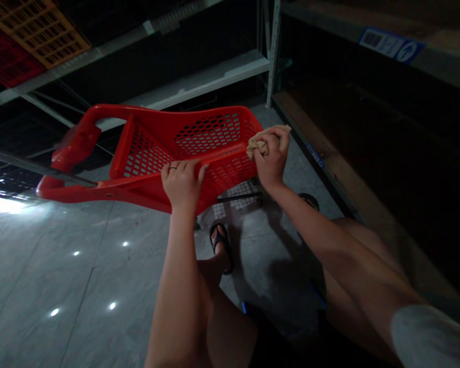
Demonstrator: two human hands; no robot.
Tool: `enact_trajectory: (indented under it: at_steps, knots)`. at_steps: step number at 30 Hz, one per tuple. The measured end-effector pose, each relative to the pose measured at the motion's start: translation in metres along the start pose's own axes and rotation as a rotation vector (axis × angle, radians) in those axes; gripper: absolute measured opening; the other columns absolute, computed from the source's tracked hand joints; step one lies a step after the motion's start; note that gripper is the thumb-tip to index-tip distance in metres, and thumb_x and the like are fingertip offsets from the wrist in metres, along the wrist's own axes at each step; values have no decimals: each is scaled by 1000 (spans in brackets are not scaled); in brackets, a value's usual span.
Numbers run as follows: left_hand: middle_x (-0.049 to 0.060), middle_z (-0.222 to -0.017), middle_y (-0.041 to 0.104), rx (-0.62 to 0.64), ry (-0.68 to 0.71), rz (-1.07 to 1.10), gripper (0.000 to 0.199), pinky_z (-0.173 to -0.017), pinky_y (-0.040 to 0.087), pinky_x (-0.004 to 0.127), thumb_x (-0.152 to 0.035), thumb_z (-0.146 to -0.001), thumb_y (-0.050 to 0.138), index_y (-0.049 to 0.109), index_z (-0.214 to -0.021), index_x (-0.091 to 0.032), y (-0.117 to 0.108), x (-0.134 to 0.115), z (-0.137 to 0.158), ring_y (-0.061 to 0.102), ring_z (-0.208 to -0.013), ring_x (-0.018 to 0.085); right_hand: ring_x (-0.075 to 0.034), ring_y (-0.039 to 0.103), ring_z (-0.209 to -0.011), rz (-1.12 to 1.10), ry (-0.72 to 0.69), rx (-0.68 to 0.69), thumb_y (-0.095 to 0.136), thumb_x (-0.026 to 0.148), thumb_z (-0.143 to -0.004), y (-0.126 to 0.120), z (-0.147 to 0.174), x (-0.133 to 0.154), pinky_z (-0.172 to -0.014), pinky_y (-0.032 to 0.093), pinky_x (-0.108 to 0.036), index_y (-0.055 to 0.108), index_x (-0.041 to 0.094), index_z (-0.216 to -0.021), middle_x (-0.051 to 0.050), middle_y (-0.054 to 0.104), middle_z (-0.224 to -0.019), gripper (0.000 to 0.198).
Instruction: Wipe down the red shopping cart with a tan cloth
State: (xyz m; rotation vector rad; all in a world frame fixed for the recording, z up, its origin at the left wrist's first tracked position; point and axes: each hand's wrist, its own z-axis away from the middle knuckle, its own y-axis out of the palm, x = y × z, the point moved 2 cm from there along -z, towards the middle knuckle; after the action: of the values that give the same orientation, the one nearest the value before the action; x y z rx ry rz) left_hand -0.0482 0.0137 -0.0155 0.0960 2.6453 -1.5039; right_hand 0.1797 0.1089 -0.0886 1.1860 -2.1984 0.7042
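Note:
A red plastic shopping cart [149, 191] with perforated basket walls stands in front of me, its looped handle toward the left. My left hand [183, 183] grips the near rim of the basket, fingers over the edge and a dark ring on one finger. At the cart's right end, my right hand [273, 156] is closed around a crumpled beige cloth [257, 145]. The cloth is against the corner of the rim. Part of that corner is hidden behind the cloth and fingers.
Metal shelving [199, 84] runs behind the cart, with a yellow crate [42, 30] and a red crate [11, 56] at upper left. On the right is another dark shelf with a blue-and-white label [391, 45]. My sandalled foot [220, 243] stands on the grey floor [88, 286].

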Motion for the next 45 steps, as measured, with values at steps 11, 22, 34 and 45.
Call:
enact_trajectory:
  at_steps: [11,22,34,45]
  knots:
    - [12,-97,73,-97,-137,26,37,-107,35,52,-60,-99,56,65,-90,-25,4,43,-2,61,-105,34,-25,60,-114,76,-54,365,52,13,-94,21,51,-13,-105,55,-49,66,27,-108,-10,59,-116,24]
    - [10,-99,75,-138,-44,5,30,-104,36,47,-54,-100,59,68,-96,-26,16,10,-17,61,-105,32,-29,58,-125,360,-273,800,44,9,-100,21,43,-28,-103,57,-46,67,22,-128,-14,66,-130,38]
    - [11,-111,77,-11,18,89,24,-110,39,48,-40,-104,54,72,-112,-27,21,-50,-13,62,-117,33,-23,61,-112,24,-224,320,56,29,-104,3,7,16,-106,52,-45,70,31,-110,-6,64,-117,16]
    - [7,-139,72,-24,188,155,37,-122,35,47,-28,-107,48,66,-140,-29,-14,-71,14,60,-135,27,-25,64,-109,177,-374,382,54,29,-104,-26,43,-8,-100,55,-45,73,28,-108,-8,69,-113,19]
